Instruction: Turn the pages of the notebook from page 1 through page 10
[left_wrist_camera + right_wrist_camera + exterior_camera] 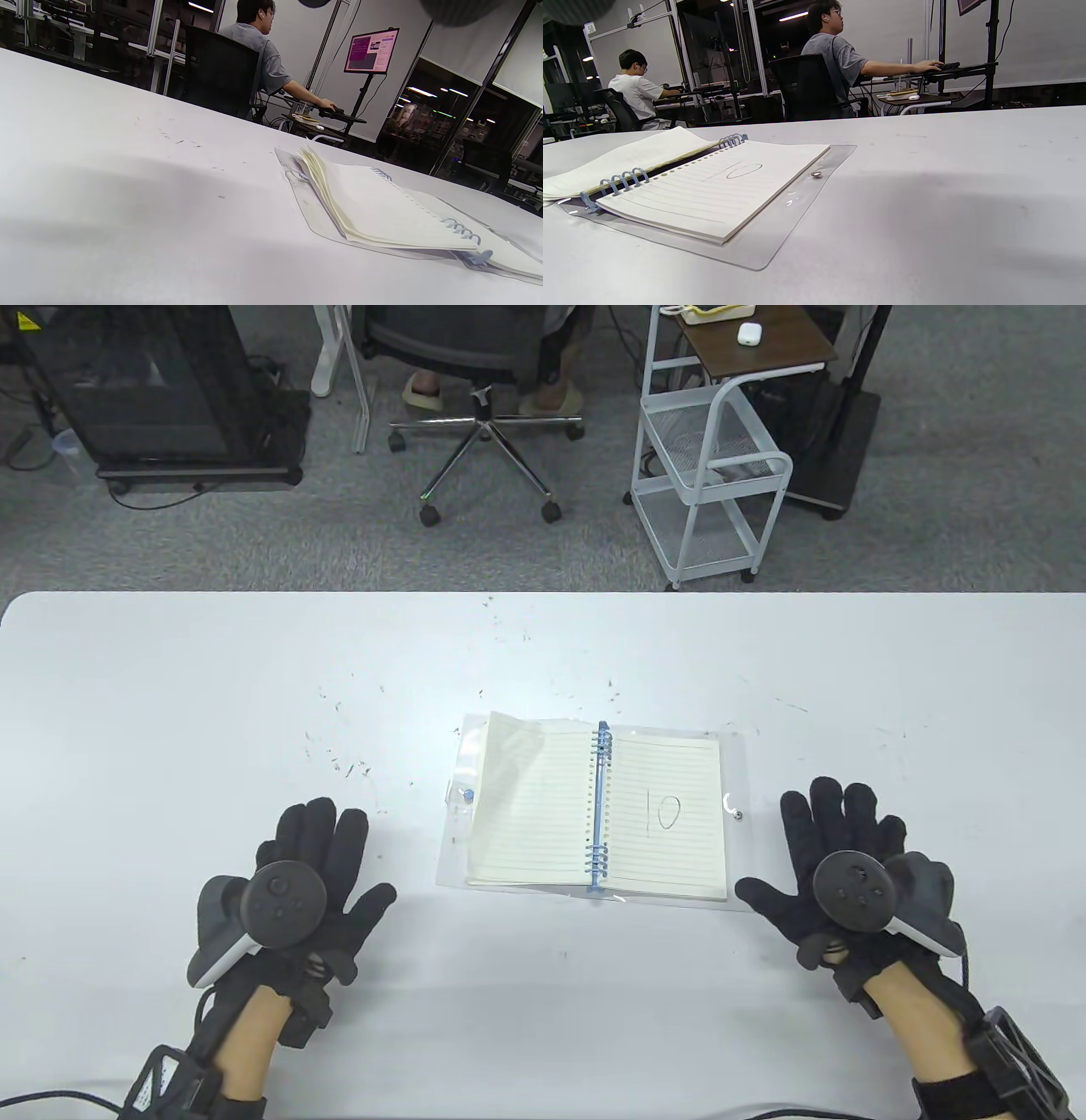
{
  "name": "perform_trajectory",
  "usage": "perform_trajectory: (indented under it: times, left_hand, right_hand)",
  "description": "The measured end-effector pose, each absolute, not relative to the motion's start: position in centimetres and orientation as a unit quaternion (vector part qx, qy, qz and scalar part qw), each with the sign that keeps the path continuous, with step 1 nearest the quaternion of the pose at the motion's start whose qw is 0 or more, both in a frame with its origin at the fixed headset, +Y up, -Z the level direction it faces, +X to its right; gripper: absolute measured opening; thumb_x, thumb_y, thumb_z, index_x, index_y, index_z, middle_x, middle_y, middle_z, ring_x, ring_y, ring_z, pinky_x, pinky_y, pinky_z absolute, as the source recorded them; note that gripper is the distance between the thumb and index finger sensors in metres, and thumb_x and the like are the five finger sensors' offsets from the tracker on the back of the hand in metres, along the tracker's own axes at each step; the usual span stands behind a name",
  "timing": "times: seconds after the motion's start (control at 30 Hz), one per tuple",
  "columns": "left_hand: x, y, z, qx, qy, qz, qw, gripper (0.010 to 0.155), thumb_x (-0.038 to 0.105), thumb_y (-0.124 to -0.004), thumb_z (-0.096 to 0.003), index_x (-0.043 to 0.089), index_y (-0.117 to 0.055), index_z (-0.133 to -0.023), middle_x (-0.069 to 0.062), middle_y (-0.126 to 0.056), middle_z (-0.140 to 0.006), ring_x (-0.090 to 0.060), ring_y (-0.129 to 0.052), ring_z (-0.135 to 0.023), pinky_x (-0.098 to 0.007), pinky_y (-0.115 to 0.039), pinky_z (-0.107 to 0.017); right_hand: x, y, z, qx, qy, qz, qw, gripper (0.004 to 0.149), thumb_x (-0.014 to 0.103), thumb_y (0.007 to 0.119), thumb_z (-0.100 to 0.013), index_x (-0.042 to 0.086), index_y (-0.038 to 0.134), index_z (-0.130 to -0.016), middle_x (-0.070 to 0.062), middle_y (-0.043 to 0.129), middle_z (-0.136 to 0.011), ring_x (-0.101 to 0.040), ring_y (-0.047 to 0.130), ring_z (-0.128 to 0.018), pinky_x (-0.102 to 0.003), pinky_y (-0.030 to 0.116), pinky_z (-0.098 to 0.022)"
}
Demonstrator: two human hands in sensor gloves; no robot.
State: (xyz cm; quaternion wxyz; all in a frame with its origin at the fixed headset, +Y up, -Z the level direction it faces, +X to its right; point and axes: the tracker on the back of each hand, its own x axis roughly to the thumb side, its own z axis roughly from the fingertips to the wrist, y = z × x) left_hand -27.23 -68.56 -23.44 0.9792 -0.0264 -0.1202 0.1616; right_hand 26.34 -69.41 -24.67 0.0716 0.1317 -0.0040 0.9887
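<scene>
A ring-bound notebook (594, 814) with a clear plastic cover lies open in the middle of the white table (170, 712). Its right page shows a handwritten "10" (663, 811); the left side is a stack of turned lined pages (526, 806). My left hand (318, 857) lies flat, palm down, fingers spread, to the left of the notebook and touches nothing but the table. My right hand (836, 840) lies flat and spread to the notebook's right, also empty. The notebook shows in the left wrist view (382, 207) and in the right wrist view (712, 186).
Small dark specks (348, 763) are scattered on the table left of the notebook. Beyond the far edge stand an office chair (484, 432), a white wire cart (713, 475) and a black cabinet (144, 390). People sit at desks in the background.
</scene>
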Motion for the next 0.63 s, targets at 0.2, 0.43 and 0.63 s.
perform_trajectory:
  times: [0.2,0.43,0.63]
  left_hand:
    - [-27.25,-68.58,-23.5,-0.025,-0.123,0.164,0.978,0.085,0.067,-0.064,-0.0444,0.026,-0.034,-0.113,-0.011,-0.02,-0.118,-0.047,-0.018,-0.113,-0.071,-0.03,-0.074]
    - [-27.33,-68.42,-23.44,-0.019,-0.122,0.168,0.978,0.085,0.067,-0.064,-0.0445,0.026,-0.034,-0.113,-0.011,-0.02,-0.118,-0.047,-0.018,-0.113,-0.071,-0.03,-0.074]
    - [-27.2,-68.49,-23.43,-0.025,-0.122,0.165,0.978,0.085,0.067,-0.064,-0.0445,0.026,-0.034,-0.113,-0.011,-0.02,-0.118,-0.047,-0.018,-0.113,-0.071,-0.03,-0.074]
  right_hand:
    - [26.05,-69.49,-24.57,0.134,-0.002,0.989,0.061,0.095,0.086,0.054,-0.045,0.02,0.018,-0.104,-0.024,0.015,-0.111,-0.064,0.018,-0.097,-0.084,0.031,-0.058]
    - [26.06,-69.61,-24.52,0.132,0.006,0.988,0.077,0.094,0.085,0.054,-0.046,0.02,0.018,-0.104,-0.024,0.014,-0.111,-0.064,0.017,-0.096,-0.084,0.03,-0.057]
    - [25.97,-69.64,-24.53,0.139,0.015,0.987,0.085,0.093,0.084,0.053,-0.046,0.02,0.018,-0.104,-0.024,0.013,-0.111,-0.064,0.016,-0.096,-0.084,0.03,-0.058]
